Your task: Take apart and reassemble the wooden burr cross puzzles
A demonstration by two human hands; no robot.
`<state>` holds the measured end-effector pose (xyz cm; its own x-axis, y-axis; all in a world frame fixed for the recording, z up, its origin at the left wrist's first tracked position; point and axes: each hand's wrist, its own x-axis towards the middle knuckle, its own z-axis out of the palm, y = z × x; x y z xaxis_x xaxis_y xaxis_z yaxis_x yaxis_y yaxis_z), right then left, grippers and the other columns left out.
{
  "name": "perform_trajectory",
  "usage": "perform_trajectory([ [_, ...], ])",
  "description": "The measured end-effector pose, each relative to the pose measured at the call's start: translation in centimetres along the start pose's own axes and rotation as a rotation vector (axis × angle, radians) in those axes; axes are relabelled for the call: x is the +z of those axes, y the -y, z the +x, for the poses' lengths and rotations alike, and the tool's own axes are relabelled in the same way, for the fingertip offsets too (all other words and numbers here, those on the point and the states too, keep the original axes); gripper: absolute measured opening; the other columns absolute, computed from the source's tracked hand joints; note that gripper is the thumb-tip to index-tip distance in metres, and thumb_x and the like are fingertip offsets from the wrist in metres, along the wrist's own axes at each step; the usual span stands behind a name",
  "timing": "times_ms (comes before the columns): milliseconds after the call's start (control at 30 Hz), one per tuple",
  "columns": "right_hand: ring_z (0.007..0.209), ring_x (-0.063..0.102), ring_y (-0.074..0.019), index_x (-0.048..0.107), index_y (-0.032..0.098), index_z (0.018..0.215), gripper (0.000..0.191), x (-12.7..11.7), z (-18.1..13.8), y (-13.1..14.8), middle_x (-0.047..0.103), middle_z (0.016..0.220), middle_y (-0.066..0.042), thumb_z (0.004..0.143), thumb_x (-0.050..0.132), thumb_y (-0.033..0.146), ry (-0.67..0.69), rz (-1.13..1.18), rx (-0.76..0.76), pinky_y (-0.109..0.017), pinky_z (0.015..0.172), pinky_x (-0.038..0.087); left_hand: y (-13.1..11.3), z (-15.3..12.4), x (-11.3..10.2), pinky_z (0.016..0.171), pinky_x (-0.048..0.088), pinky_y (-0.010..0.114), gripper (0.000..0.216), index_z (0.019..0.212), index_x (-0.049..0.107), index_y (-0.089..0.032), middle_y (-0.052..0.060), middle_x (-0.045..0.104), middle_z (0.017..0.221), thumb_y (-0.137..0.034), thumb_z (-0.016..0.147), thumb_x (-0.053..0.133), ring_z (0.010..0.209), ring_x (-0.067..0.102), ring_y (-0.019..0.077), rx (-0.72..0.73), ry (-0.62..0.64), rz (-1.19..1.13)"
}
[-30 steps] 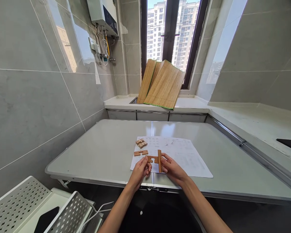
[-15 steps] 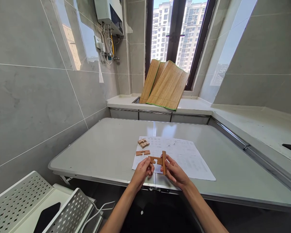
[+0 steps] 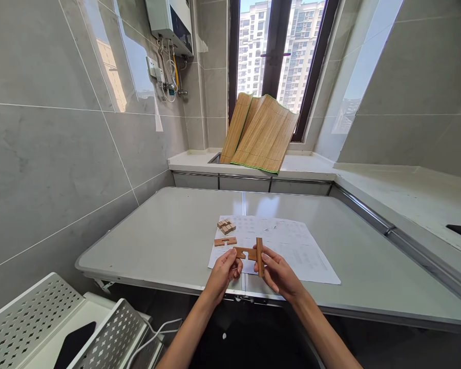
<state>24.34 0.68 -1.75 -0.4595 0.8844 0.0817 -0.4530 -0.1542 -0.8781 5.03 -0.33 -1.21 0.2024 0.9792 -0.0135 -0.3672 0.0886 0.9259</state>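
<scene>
Between thumb and fingers, my left hand (image 3: 223, 274) pinches the left end of a notched wooden puzzle piece (image 3: 250, 253), which lies roughly level. My right hand (image 3: 279, 271) grips an upright wooden puzzle bar (image 3: 259, 259) that crosses the right end of the notched piece. The two pieces touch; how they fit together is hidden by my fingers. Just beyond my left hand, another notched wooden piece (image 3: 219, 242) rests at the paper's left edge. Behind it sits a cluster of small wooden blocks (image 3: 226, 226). Under my hands is a printed sheet of paper (image 3: 292, 246).
A pale folding table (image 3: 146, 230) carries everything, its near edge close to my wrists. Bamboo mats (image 3: 267, 136) lean by the window on the counter behind. A white perforated rack (image 3: 30, 307) stands at the lower left with a dark flat object (image 3: 75, 346) in it.
Both hands and the two held pieces stay almost where they were. The whole view has shifted very slightly.
</scene>
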Motion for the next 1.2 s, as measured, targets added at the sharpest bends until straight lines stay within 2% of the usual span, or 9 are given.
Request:
perform_trajectory([
  [133, 0.029, 0.044, -0.0024, 0.066, 0.02, 0.125, 0.044, 0.7, -0.6, 0.7, 0.078, 0.08, -0.004, 0.093, 0.071, 0.049, -0.008, -0.078, -0.049, -0.025, 0.055, 0.049, -0.7, -0.4, 0.4, 0.048, 0.026, 0.02, 0.046, 0.085, 0.052, -0.017, -0.006, 0.051, 0.059, -0.061, 0.09, 0.065, 0.048, 0.034, 0.0055, 0.018, -0.008, 0.026],
  [233, 0.029, 0.045, -0.0033, 0.067, 0.02, 0.124, 0.042, 1.3, -0.9, 0.8, 0.076, 0.075, -0.001, 0.094, 0.07, 0.049, -0.018, -0.104, -0.078, -0.029, 0.066, 0.052, -1.1, -0.8, 0.7, 0.048, 0.026, 0.02, 0.047, 0.085, 0.051, -0.018, -0.006, 0.051, 0.059, -0.061, 0.089, 0.066, 0.048, 0.033, 0.0055, 0.025, -0.02, 0.044],
  [333, 0.03, 0.044, -0.0035, 0.066, 0.022, 0.126, 0.045, 1.4, -1.1, 0.8, 0.076, 0.075, -0.001, 0.092, 0.071, 0.051, -0.031, -0.074, -0.065, -0.027, 0.059, 0.05, -1.5, -1.0, 0.8, 0.048, 0.027, 0.02, 0.048, 0.082, 0.05, -0.018, -0.005, 0.051, 0.06, -0.063, 0.087, 0.066, 0.048, 0.034, 0.0056, 0.035, -0.06, 0.046],
  [433, 0.027, 0.037, -0.0017, 0.065, 0.025, 0.125, 0.049, 0.8, -1.4, 1.3, 0.075, 0.078, 0.0, 0.089, 0.072, 0.057, -0.055, -0.023, -0.07, -0.024, 0.043, 0.038, -2.0, -0.9, -0.1, 0.047, 0.026, 0.02, 0.051, 0.078, 0.05, -0.019, -0.005, 0.05, 0.06, -0.067, 0.085, 0.065, 0.048, 0.034, 0.0062, 0.073, -0.184, 0.051],
  [500, 0.027, 0.034, -0.0014, 0.065, 0.024, 0.121, 0.049, 0.2, -1.6, 1.8, 0.075, 0.077, 0.0, 0.089, 0.069, 0.06, -0.088, -0.056, -0.08, -0.024, 0.043, 0.037, -2.5, -0.7, -1.4, 0.048, 0.028, 0.021, 0.05, 0.078, 0.053, -0.019, -0.005, 0.052, 0.061, -0.067, 0.084, 0.064, 0.049, 0.038, 0.0077, 0.115, -0.277, 0.156],
  [700, 0.038, 0.046, -0.01, 0.069, 0.02, 0.109, 0.053, -1.3, -0.1, 1.9, 0.076, 0.079, -0.004, 0.088, 0.063, 0.069, -0.234, -0.617, -0.044, -0.026, 0.044, 0.038, -3.4, 0.0, -4.7, 0.057, 0.038, 0.026, 0.051, 0.078, 0.061, -0.019, 0.001, 0.068, 0.067, -0.067, 0.09, 0.049, 0.049, 0.047, 0.0124, 0.115, -0.336, 0.72],
  [833, 0.048, 0.058, -0.0158, 0.074, 0.023, 0.097, 0.043, -1.7, 2.3, 0.9, 0.073, 0.068, -0.001, 0.094, 0.056, 0.062, -0.25, -1.061, -0.101, -0.027, 0.051, 0.041, -3.6, 0.2, -5.0, 0.066, 0.04, 0.029, 0.049, 0.071, 0.061, -0.021, 0.004, 0.073, 0.068, -0.057, 0.097, 0.041, 0.061, 0.06, 0.019, 0.079, -0.433, 1.07],
  [933, 0.067, 0.068, -0.0194, 0.077, 0.025, 0.098, 0.035, -1.2, 4.0, 0.6, 0.077, 0.077, -0.002, 0.098, 0.054, 0.052, -0.239, -1.331, -0.073, -0.027, 0.059, 0.041, -3.7, 0.2, -4.9, 0.066, 0.038, 0.029, 0.046, 0.072, 0.062, -0.022, 0.005, 0.074, 0.068, -0.052, 0.099, 0.04, 0.071, 0.067, 0.0228, 0.037, -0.478, 1.221],
  [1200, 0.082, 0.07, -0.0224, 0.078, 0.026, 0.101, 0.027, 0.8, 7.8, 0.0, 0.079, 0.089, -0.005, 0.099, 0.058, 0.043, -0.155, -1.523, -0.04, -0.028, 0.062, 0.037, -4.3, -0.4, -4.5, 0.061, 0.036, 0.03, 0.056, 0.071, 0.069, -0.022, 0.01, 0.076, 0.076, -0.054, 0.1, 0.034, 0.074, 0.07, 0.0263, -0.151, -0.483, 1.55],
])
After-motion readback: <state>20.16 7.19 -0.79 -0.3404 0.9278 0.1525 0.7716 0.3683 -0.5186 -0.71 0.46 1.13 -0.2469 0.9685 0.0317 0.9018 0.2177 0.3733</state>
